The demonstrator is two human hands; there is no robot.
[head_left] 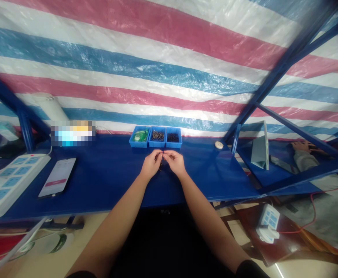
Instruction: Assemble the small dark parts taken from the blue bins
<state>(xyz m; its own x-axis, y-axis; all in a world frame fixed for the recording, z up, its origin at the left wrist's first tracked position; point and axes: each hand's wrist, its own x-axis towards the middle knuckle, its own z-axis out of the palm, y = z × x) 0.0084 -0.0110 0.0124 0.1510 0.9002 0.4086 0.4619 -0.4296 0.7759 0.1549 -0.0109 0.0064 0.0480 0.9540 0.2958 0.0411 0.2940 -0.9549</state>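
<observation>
Over the blue tabletop [206,170], my left hand [151,165] and my right hand [175,161] meet fingertip to fingertip, both pinched closed. Whatever they pinch is tiny and mostly hidden by the fingers. Some small dark and brassy bits [161,166] show at and just below my left fingers; I cannot tell whether they are held or lying on the table. Just beyond the hands stand three blue bins side by side. The left bin [138,144] contains green bagged material, the middle bin [157,144] small brass-coloured pieces, and the right bin [173,145] small dark pieces.
A phone [57,177] and a white power strip [18,181] lie at the left. A small round whitish object [218,145] is near the right end. Beyond the blue frame, another person's hand [300,146] rests by a propped tablet [261,148].
</observation>
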